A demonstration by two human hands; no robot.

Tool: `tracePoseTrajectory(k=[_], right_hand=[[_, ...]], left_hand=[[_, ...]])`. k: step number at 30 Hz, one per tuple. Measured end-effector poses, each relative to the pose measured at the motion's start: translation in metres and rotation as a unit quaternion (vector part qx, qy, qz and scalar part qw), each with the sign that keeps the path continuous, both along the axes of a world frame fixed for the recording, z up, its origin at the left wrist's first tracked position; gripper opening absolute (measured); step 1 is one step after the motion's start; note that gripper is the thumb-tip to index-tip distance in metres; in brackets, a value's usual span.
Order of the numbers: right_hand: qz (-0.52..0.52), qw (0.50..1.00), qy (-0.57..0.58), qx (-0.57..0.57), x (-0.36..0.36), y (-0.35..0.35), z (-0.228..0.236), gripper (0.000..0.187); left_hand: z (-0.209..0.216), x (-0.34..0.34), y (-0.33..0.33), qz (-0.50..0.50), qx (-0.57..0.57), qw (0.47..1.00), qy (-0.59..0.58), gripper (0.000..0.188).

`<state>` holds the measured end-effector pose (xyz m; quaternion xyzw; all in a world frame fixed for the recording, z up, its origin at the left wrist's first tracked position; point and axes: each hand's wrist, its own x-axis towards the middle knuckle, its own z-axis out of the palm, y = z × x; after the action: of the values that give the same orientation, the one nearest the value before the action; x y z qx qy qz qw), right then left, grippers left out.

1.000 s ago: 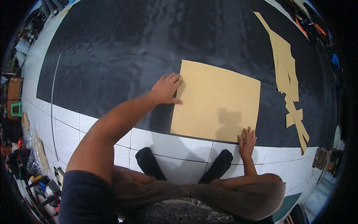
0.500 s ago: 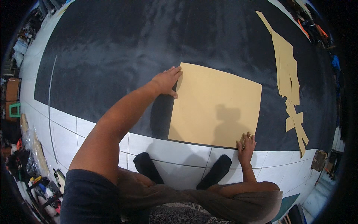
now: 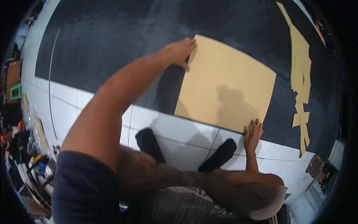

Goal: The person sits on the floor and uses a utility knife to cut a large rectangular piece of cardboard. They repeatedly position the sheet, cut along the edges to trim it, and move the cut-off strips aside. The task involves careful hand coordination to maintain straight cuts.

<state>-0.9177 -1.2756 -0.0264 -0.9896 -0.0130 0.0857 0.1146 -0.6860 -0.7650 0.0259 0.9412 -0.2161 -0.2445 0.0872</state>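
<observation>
A large tan cardboard sheet [image 3: 212, 78], roughly square, lies flat on a big black sheet of material, close to its near edge. My left hand [image 3: 181, 52] rests at the far left corner of the cardboard. Its thumb is spread away from the fingers along the left edge, and it holds nothing. At the near right corner, my right hand [image 3: 253, 132] touches the cardboard with its fingertips. A thin, pale, pen-like stick [image 3: 251, 128] shows between the right hand's fingers; its exact kind is too small to tell. A head-shaped shadow falls across the cardboard.
Cut tan cardboard pieces [image 3: 300, 63] lie piled on the black material [image 3: 123, 41] at the right. A long thin metal strip [image 3: 50, 82] crosses its left edge onto white floor tiles [image 3: 182, 136]. My socked feet stand on the tiles. Clutter and a green stool [image 3: 15, 91] line the left.
The head view has shifted and tilted, so the whole scene sits differently in the picture. Both hands keep about the same places at the cardboard's corners.
</observation>
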Motion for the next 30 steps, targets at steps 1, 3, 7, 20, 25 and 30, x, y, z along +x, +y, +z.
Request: tracePoseTrajectory(k=[1,3,7,20,25,30], right_hand=[[-0.007,1.000,0.001,0.004,0.003,0.001,0.000,0.051],[-0.011,1.000,-0.013,0.026,0.007,0.007,0.004,0.051],[-0.001,0.999,-0.017,0.032,0.006,0.007,0.002,0.051],[0.009,0.999,-0.034,0.040,0.007,0.003,-0.002,0.051],[0.003,0.999,-0.023,0.036,0.009,0.006,0.001,0.052],[0.010,0.999,-0.031,0.036,0.006,0.004,0.000,0.052]], left_hand=[[0.001,0.005,0.001,-0.007,0.001,1.000,-0.018,0.123],[-0.002,0.008,0.000,-0.013,0.006,1.000,-0.019,0.123],[-0.008,0.000,0.005,-0.011,0.003,0.999,-0.032,0.125],[-0.001,-0.004,-0.001,-0.008,0.027,0.999,-0.026,0.132],[0.000,-0.004,-0.002,-0.013,0.053,0.998,-0.024,0.132],[-0.001,-0.003,-0.001,-0.009,0.047,0.998,-0.027,0.132]])
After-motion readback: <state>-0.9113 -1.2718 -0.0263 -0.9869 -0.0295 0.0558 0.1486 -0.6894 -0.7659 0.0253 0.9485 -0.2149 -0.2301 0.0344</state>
